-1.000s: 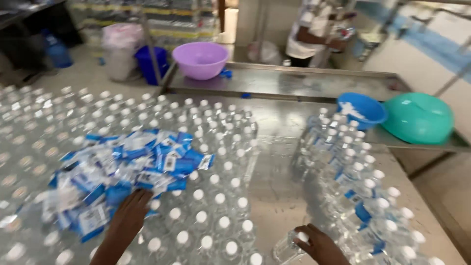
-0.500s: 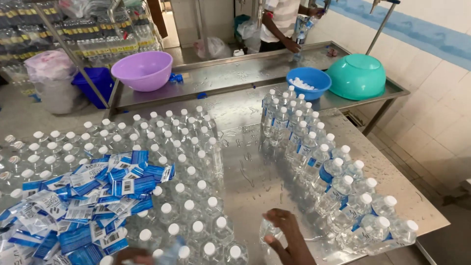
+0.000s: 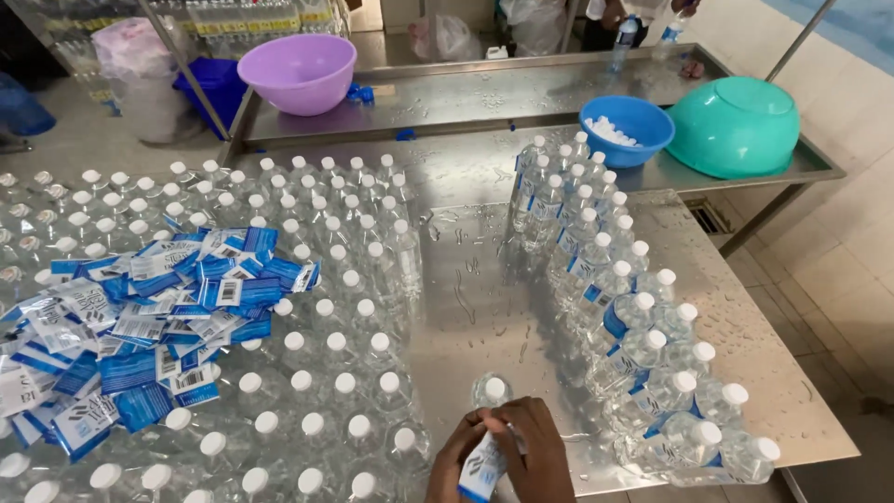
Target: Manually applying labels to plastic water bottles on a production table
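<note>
A: Head view, bottom centre. Both hands are together at the table's near edge. Left hand (image 3: pixel 463 454) and right hand (image 3: pixel 538 445) are both pinched on one blue-and-white label (image 3: pixel 481 469).

B: Where's the bottle?

A: One loose bottle (image 3: pixel 491 391), white cap, standing upright on the bare strip of steel table (image 3: pixel 484 279). It sits just past the fingertips, touching or nearly so; I can't tell which. Long axis is vertical, cap pointing at the camera. The label is held below and in front of it, tilted.

B: Which hand is nearer?

A: About even, right slightly closer to the cap.

B: Surroundings?

A: Block of unlabelled bottles (image 3: pixel 307 307) to the left, with a label pile (image 3: pixel 158 317) lying on their caps. Labelled bottles (image 3: pixel 615 307) in a row to the right. Far shelf holds a purple bowl (image 3: pixel 296 73), a blue bowl of caps (image 3: pixel 626 129) and a teal bowl (image 3: pixel 736 126). Another person's arm (image 3: pixel 652 14) shows at the top edge.
</note>
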